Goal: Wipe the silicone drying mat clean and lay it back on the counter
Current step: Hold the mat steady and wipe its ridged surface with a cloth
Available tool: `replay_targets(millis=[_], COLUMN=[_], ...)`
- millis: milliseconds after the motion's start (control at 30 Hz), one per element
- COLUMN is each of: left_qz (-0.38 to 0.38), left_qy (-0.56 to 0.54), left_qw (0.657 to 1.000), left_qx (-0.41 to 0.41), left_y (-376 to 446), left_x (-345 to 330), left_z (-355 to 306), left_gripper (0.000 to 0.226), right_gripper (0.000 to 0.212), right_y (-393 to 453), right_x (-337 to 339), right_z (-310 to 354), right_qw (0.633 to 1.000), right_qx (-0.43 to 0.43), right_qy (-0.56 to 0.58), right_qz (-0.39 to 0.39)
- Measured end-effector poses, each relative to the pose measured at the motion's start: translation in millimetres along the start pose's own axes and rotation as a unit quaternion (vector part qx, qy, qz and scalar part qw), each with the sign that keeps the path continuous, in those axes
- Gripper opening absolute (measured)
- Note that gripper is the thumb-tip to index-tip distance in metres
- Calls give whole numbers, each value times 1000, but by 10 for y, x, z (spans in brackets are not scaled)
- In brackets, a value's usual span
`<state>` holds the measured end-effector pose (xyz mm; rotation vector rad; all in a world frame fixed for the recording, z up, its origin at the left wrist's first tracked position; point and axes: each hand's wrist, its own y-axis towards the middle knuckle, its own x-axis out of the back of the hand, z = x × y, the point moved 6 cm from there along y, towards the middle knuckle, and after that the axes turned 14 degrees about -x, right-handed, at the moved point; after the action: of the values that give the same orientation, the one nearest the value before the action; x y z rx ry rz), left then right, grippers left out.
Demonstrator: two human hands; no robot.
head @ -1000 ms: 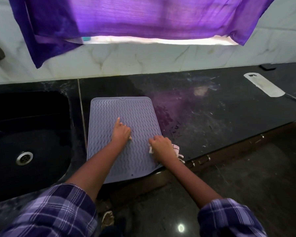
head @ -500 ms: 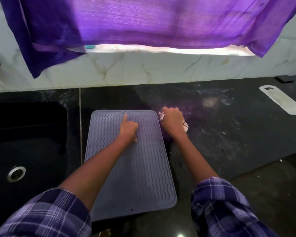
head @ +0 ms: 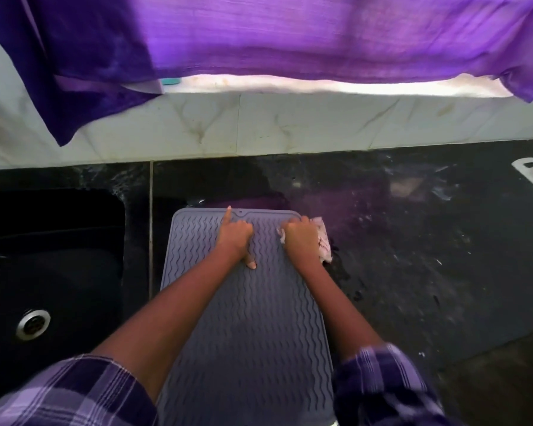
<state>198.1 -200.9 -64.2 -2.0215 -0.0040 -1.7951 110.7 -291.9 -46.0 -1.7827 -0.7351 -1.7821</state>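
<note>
Grey ribbed silicone drying mat (head: 243,318): wiping under way.
Flat on black counter (head: 413,272) beneath both hands; left hand (head: 235,235) presses, forefinger out; right hand (head: 300,238) clutches pale crumpled cloth (head: 322,241) at far right corner; nearer mat seemingly unwiped.

Matt ribbed silicone mat (head: 246,318), glossy speckled black stone counter (head: 413,272), crumpled cloth (head: 322,241).

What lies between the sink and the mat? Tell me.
In the head view, only a strip of black counter with a pale vertical seam lies between the sink and the silicone mat; nothing stands on it.
</note>
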Motion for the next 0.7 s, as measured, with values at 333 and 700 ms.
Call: replay_targets(millis=[333,700], left_qz=[5,-12], left_qy=[16,5], left_qw=[1000,1000], left_qx=[1,-18], left_y=[38,-69], left_x=[33,-17], left_z=[-10,58], left_gripper=[54,75], right_gripper=[29,25], right_y=[401,-670], right_x=[384,47], right_z=[309,-3], right_qw=[1000,986], right_qx=[19,21], right_qy=[-3,-38], right_qz=[17,163])
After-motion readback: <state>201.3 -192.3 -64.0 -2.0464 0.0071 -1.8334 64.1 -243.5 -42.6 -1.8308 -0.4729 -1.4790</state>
